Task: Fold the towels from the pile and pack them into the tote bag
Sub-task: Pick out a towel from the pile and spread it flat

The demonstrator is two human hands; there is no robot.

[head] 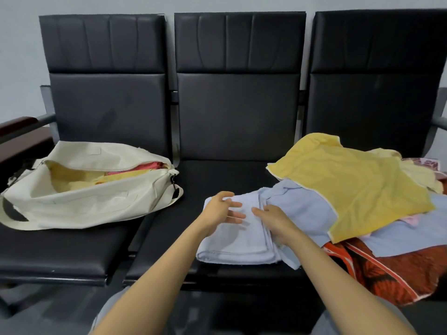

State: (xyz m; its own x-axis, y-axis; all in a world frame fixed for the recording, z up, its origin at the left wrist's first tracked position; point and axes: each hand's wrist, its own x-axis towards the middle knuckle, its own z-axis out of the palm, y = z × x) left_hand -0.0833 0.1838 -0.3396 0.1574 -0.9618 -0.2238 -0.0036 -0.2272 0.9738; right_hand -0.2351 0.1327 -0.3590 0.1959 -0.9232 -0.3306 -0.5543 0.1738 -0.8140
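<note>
A folded pale blue towel (pixel 238 240) lies on the middle seat of a black bench. My left hand (pixel 223 210) hovers over its far left part with fingers spread and straight. My right hand (pixel 273 220) rests on the towel's right edge, fingers extended. To the right sits the pile: a yellow towel (pixel 350 187) on top, another light blue towel (pixel 304 206) beneath, and a red patterned towel (pixel 391 269) at the bottom. The cream tote bag (pixel 84 204) lies open on the left seat, with yellow and pink towels inside.
The black bench seat (pixel 217 175) runs across the view, with tall backrests behind. A dark wooden armrest (pixel 17 126) sits at the far left. My grey-clad knees show at the bottom edge.
</note>
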